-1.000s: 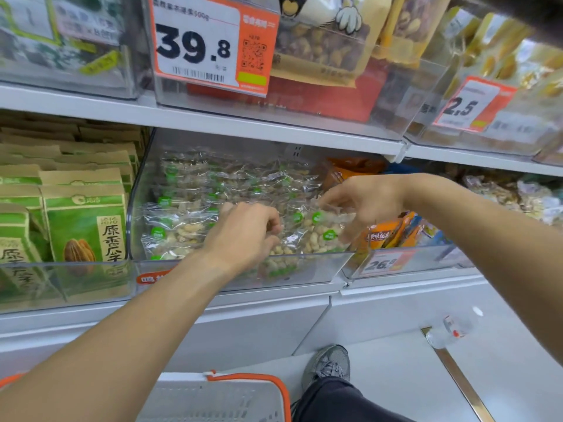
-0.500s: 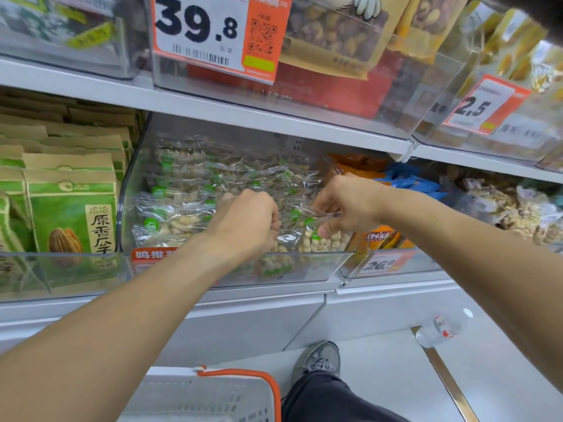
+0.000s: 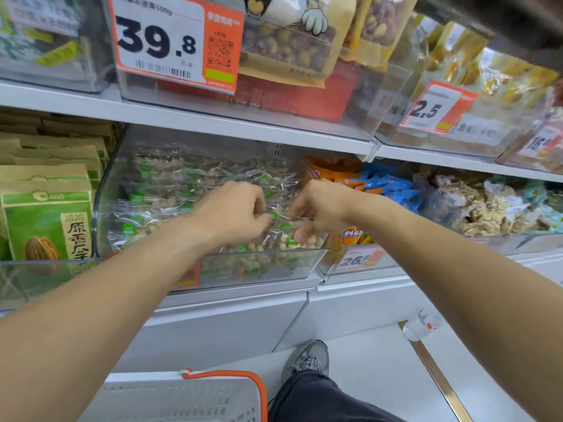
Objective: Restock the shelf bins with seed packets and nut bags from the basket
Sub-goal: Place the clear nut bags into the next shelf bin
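Both hands reach into a clear plastic shelf bin of clear nut bags with green labels. Left hand and right hand pinch one bag's crinkled ends (long axis running between them), just above the bin's front.

Both forearms are bare to the frame's edge — no sleeves, watch or rings on the left hand or right hand. Below, a dark trouser leg ends in a grey laced sneaker — mesh-panelled.
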`<state>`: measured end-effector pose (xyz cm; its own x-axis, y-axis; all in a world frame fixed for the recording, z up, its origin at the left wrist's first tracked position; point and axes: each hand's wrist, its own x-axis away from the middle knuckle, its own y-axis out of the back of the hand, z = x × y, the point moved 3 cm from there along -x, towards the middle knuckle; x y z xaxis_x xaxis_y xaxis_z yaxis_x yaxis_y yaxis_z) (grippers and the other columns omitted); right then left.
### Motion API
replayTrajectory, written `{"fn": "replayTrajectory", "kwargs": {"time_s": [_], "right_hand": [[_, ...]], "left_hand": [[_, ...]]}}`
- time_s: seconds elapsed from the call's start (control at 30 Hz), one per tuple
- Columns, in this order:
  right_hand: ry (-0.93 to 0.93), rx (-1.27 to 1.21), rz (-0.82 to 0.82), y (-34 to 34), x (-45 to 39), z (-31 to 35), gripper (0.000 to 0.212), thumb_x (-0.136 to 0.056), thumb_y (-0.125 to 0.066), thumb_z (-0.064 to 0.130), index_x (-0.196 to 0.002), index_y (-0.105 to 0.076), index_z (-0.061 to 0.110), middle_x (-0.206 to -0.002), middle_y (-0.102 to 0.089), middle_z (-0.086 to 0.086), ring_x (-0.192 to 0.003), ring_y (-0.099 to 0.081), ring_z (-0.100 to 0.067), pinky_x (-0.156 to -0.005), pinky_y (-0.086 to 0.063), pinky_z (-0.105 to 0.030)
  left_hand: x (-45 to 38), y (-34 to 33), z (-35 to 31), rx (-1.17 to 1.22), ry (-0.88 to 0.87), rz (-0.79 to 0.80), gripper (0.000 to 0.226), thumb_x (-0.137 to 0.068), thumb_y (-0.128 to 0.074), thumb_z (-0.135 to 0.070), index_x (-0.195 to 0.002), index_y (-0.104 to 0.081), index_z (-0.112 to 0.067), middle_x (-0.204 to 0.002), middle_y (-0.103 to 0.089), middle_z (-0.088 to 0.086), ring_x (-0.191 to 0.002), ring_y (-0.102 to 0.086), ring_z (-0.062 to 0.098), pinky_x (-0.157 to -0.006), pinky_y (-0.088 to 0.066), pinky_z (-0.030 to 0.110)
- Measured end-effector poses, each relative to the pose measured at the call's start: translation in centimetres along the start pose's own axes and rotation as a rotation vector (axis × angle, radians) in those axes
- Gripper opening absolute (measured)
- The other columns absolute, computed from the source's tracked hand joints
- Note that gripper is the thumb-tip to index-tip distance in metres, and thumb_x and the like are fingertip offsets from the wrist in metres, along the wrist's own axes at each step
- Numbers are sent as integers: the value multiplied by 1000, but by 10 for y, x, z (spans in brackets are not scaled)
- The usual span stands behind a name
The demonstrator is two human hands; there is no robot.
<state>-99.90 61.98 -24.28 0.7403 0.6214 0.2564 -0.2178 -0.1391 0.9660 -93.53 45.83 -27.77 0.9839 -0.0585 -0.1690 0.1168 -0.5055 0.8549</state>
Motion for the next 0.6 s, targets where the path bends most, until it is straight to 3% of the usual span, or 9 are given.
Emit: {"fn": "replayTrajectory", "kwargs": {"time_s": [0.07, 0.1, 0.17, 0.23, 0.3, 0.4, 0.5, 0.6], "right_hand": [[17, -6, -59, -4, 12, -4, 27, -79, -82, 36, -88, -69, 15, -75, -64, -3, -67, -52, -18, -64, -42, -33], [32, -38, -84, -8, 21, -5, 27, -80, -81, 37, -100, -72, 21, -89, -70, 2, -77, -58, -14, -73, -46, -31], [29, -124, -139, -16, 36, -6, 54, -82, -80, 38, -132, -63, 27, -127, -66, 10, -113, -59, -6, -97, -44, -23], [30, -169, -216, -19, 45, -8, 64, -81, -80, 40, -139, -57, 28, -135, -61, 11, -123, -53, -5, -101, -39, -17], [51, -158, -281, -20, 48, -10, 63, -78, -81, 41, -136, -61, 27, -130, -63, 10, -119, -55, -6, -101, -43, -21], [67, -123, -270, -15, 48, -12, 60, -77, -81, 42, -133, -62, 29, -130, -64, 11, -118, -57, -7, -103, -46, -28], [52, -128, -244, -12, 46, -17, 57, -77, -83, 40, -131, -64, 34, -128, -65, 15, -116, -58, -2, -98, -43, -18], [67, -166, -233, -12, 39, -20, 52, -78, -83, 36, -128, -66, 32, -125, -67, 16, -108, -55, 10, -91, -37, -2]], "left_hand": [[-5, -2, -6, 47, -77, -43, 11, -90, -60, -26, -91, -71, -25, -80, -67, -12, -69, -58, 9, -72, -49, 29], [-9, -4, -8, 43, -106, -40, 14, -91, -60, -23, -94, -73, -25, -80, -68, -12, -74, -60, 12, -74, -49, 29], [-21, -7, -8, 24, -124, 1, 15, -90, -62, -20, -96, -75, -23, -86, -72, -9, -85, -65, 13, -80, -52, 29], [-36, -9, -6, -16, -125, 82, 11, -86, -69, -21, -93, -77, -19, -81, -70, -10, -83, -66, 11, -81, -53, 29], [-48, -13, -7, -99, -133, 159, 11, -81, -75, -28, -89, -75, -20, -73, -64, -12, -79, -64, 14, -76, -53, 30], [-59, -23, -8, -180, -123, 195, 9, -79, -78, -25, -82, -70, -21, -80, -67, -5, -79, -64, 19, -65, -46, 28], [-65, -28, -6, -147, -92, 186, 18, -80, -76, -17, -66, -65, -19, -65, -64, -8, -63, -60, 13, -56, -42, 25], [-69, -26, -3, -80, -76, 188, 27, -81, -74, -16, -59, -60, -21, -58, -61, -11, -60, -59, 10, -60, -43, 23]]}}
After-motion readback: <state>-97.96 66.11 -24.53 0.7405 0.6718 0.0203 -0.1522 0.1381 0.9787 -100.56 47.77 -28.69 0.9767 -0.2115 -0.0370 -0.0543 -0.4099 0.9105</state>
